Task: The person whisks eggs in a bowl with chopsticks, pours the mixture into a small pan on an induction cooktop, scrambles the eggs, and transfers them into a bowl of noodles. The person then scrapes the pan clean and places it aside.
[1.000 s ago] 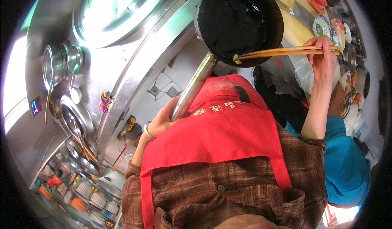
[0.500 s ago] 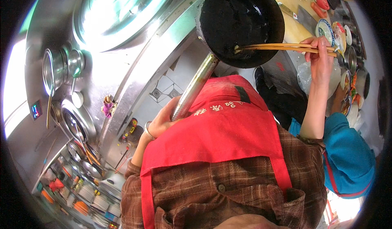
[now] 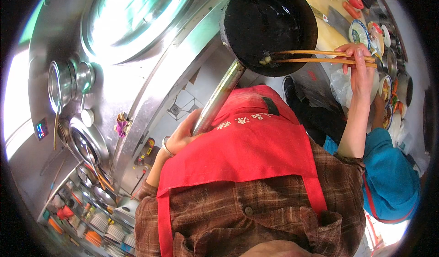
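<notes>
My left hand is closed around the far end of a metal tube handle, which joins a black wok in front of me. Dark and glossy inside, the wok carries a small pale yellowish morsel low on its near wall. My right hand grips a pair of wooden chopsticks from the right side. Their tips stand apart over the wok's near rim, right beside the morsel; whether they touch it I cannot tell.
A large shiny metal pan sits on the steel counter at left, with small pots farther left. At right, a cutting board bears a knife and cut food. Bowls stand beyond. A person in a blue top is close by.
The chopsticks have spread from nearly together to apart. More of the pale morsel shows beside their tips. My left hand and the wok have stayed almost still.
</notes>
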The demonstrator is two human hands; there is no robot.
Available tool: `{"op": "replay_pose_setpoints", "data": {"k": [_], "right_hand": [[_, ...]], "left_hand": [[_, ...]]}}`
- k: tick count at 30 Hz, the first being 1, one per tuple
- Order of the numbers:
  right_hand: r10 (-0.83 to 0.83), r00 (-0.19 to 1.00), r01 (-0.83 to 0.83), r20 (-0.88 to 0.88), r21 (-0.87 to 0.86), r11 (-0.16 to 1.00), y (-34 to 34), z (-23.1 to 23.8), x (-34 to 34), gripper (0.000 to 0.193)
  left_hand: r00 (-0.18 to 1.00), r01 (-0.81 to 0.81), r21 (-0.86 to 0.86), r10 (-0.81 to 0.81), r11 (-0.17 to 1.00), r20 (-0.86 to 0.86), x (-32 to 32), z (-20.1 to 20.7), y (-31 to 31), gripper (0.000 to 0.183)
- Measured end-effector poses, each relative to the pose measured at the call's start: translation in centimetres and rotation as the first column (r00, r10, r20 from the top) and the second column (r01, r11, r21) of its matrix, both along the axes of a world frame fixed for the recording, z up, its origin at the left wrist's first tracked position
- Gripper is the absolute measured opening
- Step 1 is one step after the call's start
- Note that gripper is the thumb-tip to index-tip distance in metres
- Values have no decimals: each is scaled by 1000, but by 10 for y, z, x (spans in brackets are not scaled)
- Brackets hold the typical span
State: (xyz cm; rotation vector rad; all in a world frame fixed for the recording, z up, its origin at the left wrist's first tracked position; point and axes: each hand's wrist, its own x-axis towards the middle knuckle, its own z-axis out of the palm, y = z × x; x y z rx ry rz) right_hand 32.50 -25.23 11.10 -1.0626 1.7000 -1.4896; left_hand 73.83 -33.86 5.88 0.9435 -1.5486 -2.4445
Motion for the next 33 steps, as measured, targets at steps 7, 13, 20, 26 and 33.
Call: {"op": "replay_pose_setpoints", "data": {"k": [7,13,20,26,33], "right_hand": [[28,999,-30,42,39,999,-4,0,2,22],[52,994,-53,98,7,999,-3,-11,2,23],[-13,982,12,187,2,1000,0,-16,-3,25],[-58,970,65,236,-22,998,5,-15,-20,26],[-29,992,30,120,-9,1000,8,-5,-23,25]], "left_hand": [[1000,14,16,-14,1000,1,-8,0,1,54],[999,52,16,-52,998,-3,-9,-7,3,56],[999,33,-17,-33,999,-20,-16,-2,7,57],[999,40,-2,-40,999,-9,-19,-4,9,56],[999,44,6,-44,999,22,-26,-4,12,55]]}}
